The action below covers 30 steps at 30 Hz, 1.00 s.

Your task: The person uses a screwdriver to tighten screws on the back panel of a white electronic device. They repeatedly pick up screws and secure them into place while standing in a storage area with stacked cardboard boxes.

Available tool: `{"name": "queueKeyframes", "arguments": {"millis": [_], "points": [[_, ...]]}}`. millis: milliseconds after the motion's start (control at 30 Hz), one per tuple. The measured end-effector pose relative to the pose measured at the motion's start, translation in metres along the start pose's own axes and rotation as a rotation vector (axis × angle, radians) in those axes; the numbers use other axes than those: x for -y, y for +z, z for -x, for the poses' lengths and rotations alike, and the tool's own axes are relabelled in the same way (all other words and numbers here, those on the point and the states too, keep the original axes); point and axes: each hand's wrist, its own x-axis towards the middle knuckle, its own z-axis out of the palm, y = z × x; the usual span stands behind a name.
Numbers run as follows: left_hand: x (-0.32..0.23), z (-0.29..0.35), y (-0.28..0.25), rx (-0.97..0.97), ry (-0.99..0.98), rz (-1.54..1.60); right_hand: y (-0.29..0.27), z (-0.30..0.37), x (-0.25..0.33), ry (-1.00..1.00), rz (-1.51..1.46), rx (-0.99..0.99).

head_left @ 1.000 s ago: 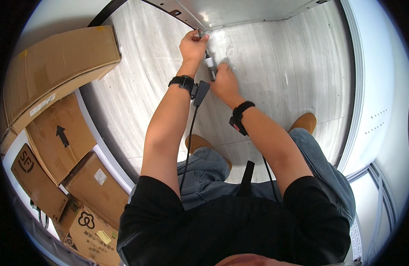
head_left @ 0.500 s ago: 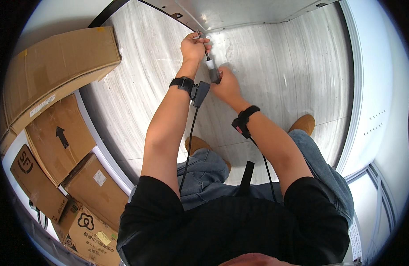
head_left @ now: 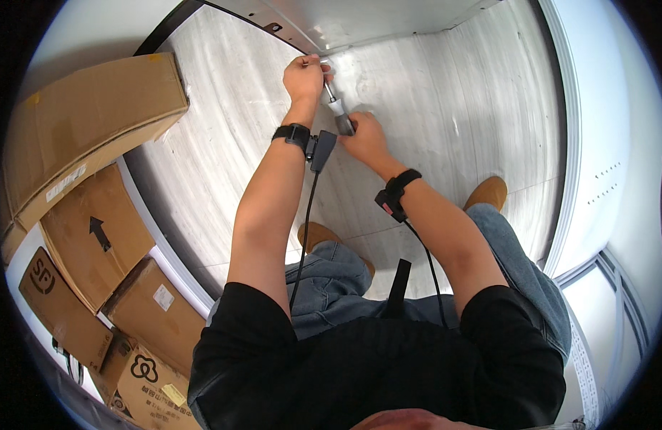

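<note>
Change: since the earlier frames the right hand (head_left: 364, 137) had slid down and away from the left hand (head_left: 306, 75), so the tool's shaft showed between them; the left hand had stayed at the metal edge.
Left hand: clenched at the tip of the screwdriver (head_left: 336, 107), pinching it against the lower edge of the grey metal panel (head_left: 359, 18), near the panel's middle.
Right hand: closed around the screwdriver's dark handle, just below and to the right of the left hand.
Screwdriver: tilted, its silver shaft running up-left from the handle to the left fingers; what the tip met was hidden by the fingers.
Wrists: a black band sat on each wrist, each with a small black unit (head_left: 321, 149) and a thin cable (head_left: 302, 229) trailing back toward the body.
Floor: pale wood-grain floor (head_left: 223, 136) lay under both hands; tan shoes (head_left: 488, 192) and blue jeans showed below the forearms.
Left side: stacked cardboard boxes (head_left: 87, 122) stood along the floor's left edge, well apart from the hands.
</note>
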Motion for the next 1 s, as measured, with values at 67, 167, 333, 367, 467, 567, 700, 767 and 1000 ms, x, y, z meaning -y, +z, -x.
{"name": "queueKeyframes", "arguments": {"millis": [67, 167, 333, 367, 467, 567, 700, 767, 1000], "points": [[0.001, 0.006, 0.002, 0.035, -0.026, -0.006, -0.007, 0.005, -0.006, 0.002, -0.038, 0.052], [0.007, 0.017, 0.013, 0.104, -0.076, 0.039, -0.027, 0.011, -0.025, 0.091, -0.236, 0.173], [-0.008, 0.043, 0.047, 0.26, -0.196, 0.207, -0.106, 0.025, -0.039, 0.239, -0.424, 0.205], [-0.014, 0.05, 0.056, 0.305, -0.22, 0.24, -0.129, 0.03, -0.034, 0.32, -0.463, 0.18], [-0.044, 0.083, 0.093, 0.481, -0.234, 0.356, -0.208, 0.051, -0.032, 0.408, -0.543, 0.155], [-0.068, 0.114, 0.125, 0.622, -0.224, 0.463, -0.293, 0.078, 0.002, 0.434, -0.402, 0.208], [-0.116, 0.174, 0.179, 0.857, -0.213, 0.548, -0.416, 0.134, 0.034, 0.395, -0.073, 0.091], [-0.141, 0.208, 0.21, 1.005, -0.182, 0.599, -0.48, 0.165, 0.039, 0.268, 0.104, 0.037], [-0.164, 0.316, 0.334, 1.213, -0.044, 0.411, -0.589, 0.271, -0.039, 0.166, 0.04, -0.212]]}}
